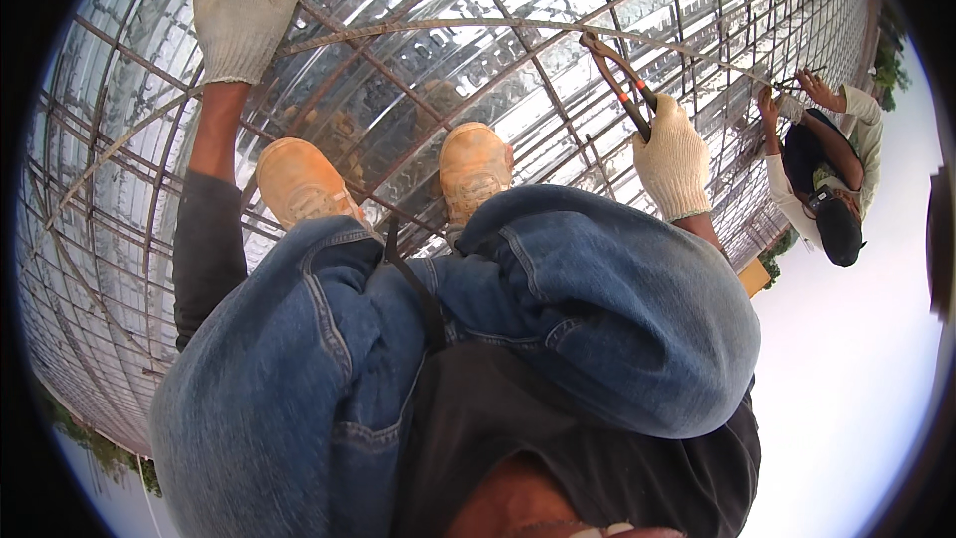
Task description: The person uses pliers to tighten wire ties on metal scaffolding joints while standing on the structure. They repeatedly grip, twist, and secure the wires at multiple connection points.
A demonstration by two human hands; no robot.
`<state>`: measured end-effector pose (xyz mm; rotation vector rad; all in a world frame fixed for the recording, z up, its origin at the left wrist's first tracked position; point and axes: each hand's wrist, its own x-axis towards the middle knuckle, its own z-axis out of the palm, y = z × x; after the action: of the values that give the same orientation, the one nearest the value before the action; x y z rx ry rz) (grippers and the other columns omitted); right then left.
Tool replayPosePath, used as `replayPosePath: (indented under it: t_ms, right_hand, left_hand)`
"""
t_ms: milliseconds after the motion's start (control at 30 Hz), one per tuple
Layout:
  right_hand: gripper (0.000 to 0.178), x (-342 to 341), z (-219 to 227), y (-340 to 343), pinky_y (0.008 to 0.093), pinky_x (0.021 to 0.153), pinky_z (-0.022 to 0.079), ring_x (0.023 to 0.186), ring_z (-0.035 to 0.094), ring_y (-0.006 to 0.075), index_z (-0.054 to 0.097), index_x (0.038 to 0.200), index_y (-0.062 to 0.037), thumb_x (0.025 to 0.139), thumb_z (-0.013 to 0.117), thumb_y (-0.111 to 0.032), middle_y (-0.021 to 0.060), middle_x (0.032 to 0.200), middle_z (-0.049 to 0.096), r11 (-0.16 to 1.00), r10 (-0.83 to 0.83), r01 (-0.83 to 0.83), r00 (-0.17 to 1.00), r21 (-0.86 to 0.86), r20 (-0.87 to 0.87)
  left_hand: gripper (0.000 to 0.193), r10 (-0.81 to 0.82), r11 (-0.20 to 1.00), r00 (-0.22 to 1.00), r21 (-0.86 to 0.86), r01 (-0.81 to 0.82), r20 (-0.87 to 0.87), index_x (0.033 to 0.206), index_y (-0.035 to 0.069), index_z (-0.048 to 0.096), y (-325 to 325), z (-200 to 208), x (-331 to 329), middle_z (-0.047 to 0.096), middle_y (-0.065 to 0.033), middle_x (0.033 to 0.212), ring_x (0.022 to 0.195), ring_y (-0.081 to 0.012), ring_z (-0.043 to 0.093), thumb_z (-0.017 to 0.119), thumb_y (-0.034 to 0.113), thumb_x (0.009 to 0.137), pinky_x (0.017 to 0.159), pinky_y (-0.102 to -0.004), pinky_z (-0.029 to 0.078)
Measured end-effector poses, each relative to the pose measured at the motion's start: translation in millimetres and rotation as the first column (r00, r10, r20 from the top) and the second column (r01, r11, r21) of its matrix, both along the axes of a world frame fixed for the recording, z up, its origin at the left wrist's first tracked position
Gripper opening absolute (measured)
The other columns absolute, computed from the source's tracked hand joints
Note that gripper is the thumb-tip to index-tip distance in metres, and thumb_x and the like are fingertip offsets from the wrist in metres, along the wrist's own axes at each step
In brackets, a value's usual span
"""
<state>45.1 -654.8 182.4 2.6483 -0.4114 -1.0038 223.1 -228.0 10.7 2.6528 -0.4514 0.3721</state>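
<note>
My right hand [672, 159], in a cream knit glove, is wrapped round the dark, red-banded handles of a pair of pincers [619, 88]. The pincers' rusty jaws point up and left, close to a thin curved bar in the rebar mesh [538, 70]. At the upper left, my left hand [242, 15] wears a similar glove with the bare thumb tip sticking out. Its fingers look bent over the mesh and run into the picture's top edge; what they pinch, if anything, is hidden.
My tan dusty shoes [304, 179] stand on the mesh, over shiny ribbed metal sheeting [349, 130]. A dark curved strip [413, 284] hangs between my legs. To the right, another person [832, 169] in a dark cap crouches with both hands at the mesh.
</note>
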Motion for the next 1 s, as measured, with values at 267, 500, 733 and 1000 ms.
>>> replayPosePath:
  t_ms: [267, 500, 733, 1000]
  right_hand:
    - [0.041, 3, -1, 1, 0.0516, 0.086, 0.064, 0.1, 0.08, 0.0409, 0.063, 0.129, 0.0008, 0.096, 0.079, -0.019, 0.0233, 0.109, 0.077, 0.995, -0.086, 0.089, 0.995, 0.049, -0.05]
    - [0.022, -10, -12, -22, 0.0408, 0.069, 0.053, 0.073, 0.065, 0.0241, 0.064, 0.115, 0.0002, 0.101, 0.064, -0.017, 0.0085, 0.084, 0.066, 0.688, -0.483, 0.559, 0.829, 0.462, -0.283]
    - [0.027, -33, -34, -42, 0.0295, 0.057, 0.043, 0.061, 0.045, 0.0061, 0.066, 0.129, 0.0011, 0.11, 0.064, -0.018, -0.0069, 0.079, 0.053, -0.57, -0.486, 0.744, 0.037, 0.349, -0.873]
    - [0.024, -25, -16, 10, 0.0312, 0.054, 0.053, 0.061, 0.066, 0.0133, 0.069, 0.114, 0.0044, 0.111, 0.063, -0.019, 0.0075, 0.081, 0.071, 0.404, -0.778, 0.722, 0.594, 0.562, -0.204]
  left_hand:
    - [0.025, 0.01, 0.998, 0.995, -0.06, -0.016, -0.1, 0.103, 0.006, 0.076, -1, 10, -1, 0.076, -0.0175, 0.102, 0.128, -0.045, 0.068, 0.085, 0.011, 0.081, 0.105, -0.0538, 0.055]
    - [0.024, -0.005, 0.999, 0.996, -0.046, 0.001, -0.088, 0.104, 0.005, 0.076, 0, 7, 1, 0.076, -0.0188, 0.105, 0.132, -0.0471, 0.066, 0.083, 0.01, 0.081, 0.106, -0.0553, 0.054]
    - [0.026, -0.025, 0.999, 0.996, -0.04, 0.022, -0.08, 0.105, 0.005, 0.077, 2, 2, 0, 0.077, -0.019, 0.106, 0.135, -0.0479, 0.065, 0.083, 0.01, 0.081, 0.109, -0.0555, 0.053]
    - [0.028, -0.044, 0.922, 0.988, -0.386, -0.017, -0.147, 0.108, 0.005, 0.077, 40, -91, 4, 0.077, -0.0176, 0.109, 0.137, -0.0476, 0.063, 0.084, 0.011, 0.082, 0.11, -0.0554, 0.052]
